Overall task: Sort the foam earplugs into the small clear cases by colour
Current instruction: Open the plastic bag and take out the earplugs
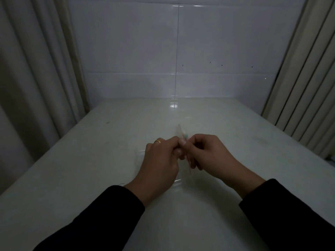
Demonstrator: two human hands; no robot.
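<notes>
Dim light falls on a pale, glossy table [90,178] pushed against a white tiled wall [145,51], with ribbed curtains [27,69] hanging at both sides. Above the middle of the table both hands meet on a thin clear plastic bag [181,132] that stands on edge between them, its pointed top rising just beyond the fingertips and its lower part trailing down between the wrists. A small green earplug [186,136] shows through the plastic near the top, with a faint reddish tint lower along the bag's edge — too blurred to name.

The left hand [161,163] is clenched on the bag's left face, thumb and curled fingers pinching the film; a gold ring [158,141] sits on one finger. The right hand [206,154] pinches the opposite face, fingers bent inward, so the knuckles of the two hands nearly touch.

Faint clear outlines lie on the table just left of and below the left hand — whether they are the small cases cannot be told. Black sleeves [108,214] cover both forearms down to the wrists.
</notes>
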